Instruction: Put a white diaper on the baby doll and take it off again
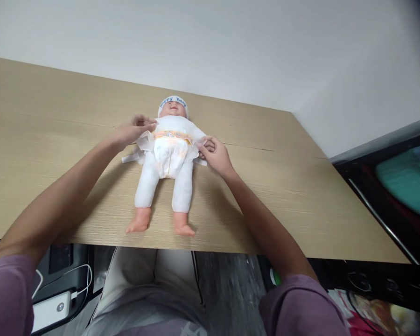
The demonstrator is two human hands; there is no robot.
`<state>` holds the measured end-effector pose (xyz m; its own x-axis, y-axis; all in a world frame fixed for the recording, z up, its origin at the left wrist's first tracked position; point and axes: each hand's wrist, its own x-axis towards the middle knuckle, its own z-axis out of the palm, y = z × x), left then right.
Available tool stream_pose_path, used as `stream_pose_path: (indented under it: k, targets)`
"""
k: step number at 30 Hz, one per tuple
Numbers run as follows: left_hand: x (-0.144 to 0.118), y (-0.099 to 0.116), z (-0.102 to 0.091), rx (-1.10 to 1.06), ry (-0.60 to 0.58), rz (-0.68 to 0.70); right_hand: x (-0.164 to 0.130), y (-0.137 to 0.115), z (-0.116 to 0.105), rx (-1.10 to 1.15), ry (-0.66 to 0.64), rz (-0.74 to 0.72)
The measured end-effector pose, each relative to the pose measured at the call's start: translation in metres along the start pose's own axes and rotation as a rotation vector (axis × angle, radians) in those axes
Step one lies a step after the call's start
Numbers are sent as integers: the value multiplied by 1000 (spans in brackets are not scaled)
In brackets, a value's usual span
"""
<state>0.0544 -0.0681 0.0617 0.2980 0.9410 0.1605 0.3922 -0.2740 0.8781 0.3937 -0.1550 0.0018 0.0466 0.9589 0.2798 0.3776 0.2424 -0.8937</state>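
A baby doll (177,122) in a white cap and white body suit lies on its back, head toward the wall and bare feet toward me. Around its hips sits a white diaper (170,156) with an orange patterned waistband; its thin side flaps and pale tabs stick out on both sides. My left hand (136,129) is closed at the left side flap, fingertips against the doll's side, partly hiding the doll's arm there. On the other side, my right hand (214,151) pinches the edge of the right flap beside the doll's arm.
The light wood table (273,196) runs back to a white wall (196,46). A black-framed item with a teal panel (408,179) stands at the right. Below the front edge are a white power bank (52,310) with a cable at left and colourful packets (378,312) at right.
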Motion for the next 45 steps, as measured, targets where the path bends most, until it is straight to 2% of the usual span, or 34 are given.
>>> stream_pose_path:
  k: [2, 5, 7, 9, 12, 14, 16, 20, 24, 27, 31, 33, 36, 38, 40, 42, 45]
  targets:
    - [0, 15, -3, 10, 59, -1, -18, 4, -5, -160, 68, -28]
    - [-7, 47, 4, 110, 100, 178, -41, 10, -9, -439, 122, -107]
    - [-13, 69, 20, 203, 43, 321, -48, 14, -9, -564, 132, -132]
    - [-19, 83, 42, 315, -64, 436, -49, 17, -7, -624, 140, -112]
    - [-25, 86, 74, 516, -194, 520, -44, 21, -4, -621, 142, -3]
    - [-28, 80, 87, 622, -207, 518, -42, 22, -5, -604, 130, 77]
    - [-29, 72, 92, 673, -198, 504, -41, 21, -8, -579, 89, 119]
    - [-29, 66, 91, 681, -205, 487, -39, 13, -21, -360, -12, 120]
    - [-29, 68, 91, 691, -205, 478, -24, -4, -24, -71, -3, 79]
    - [-29, 68, 93, 691, -197, 454, -2, -19, -7, -30, -10, 52]
    - [-27, 64, 94, 650, -174, 429, 19, -33, 26, -133, -56, -42]
    - [-24, 62, 92, 610, -176, 421, 16, -36, 37, -143, -42, -90]
    - [-20, 60, 84, 481, -224, 439, -5, -35, 42, -150, 70, -259]
    - [-18, 61, 73, 354, -283, 460, -22, -33, 40, -180, 104, -395]
    - [-18, 61, 60, 215, -331, 453, -35, -30, 39, -235, 81, -476]
    - [-20, 56, 45, 103, -285, 402, -41, -28, 38, -293, 44, -521]
    - [-22, 33, 23, 93, -49, 301, -40, -25, 38, -331, 10, -560]
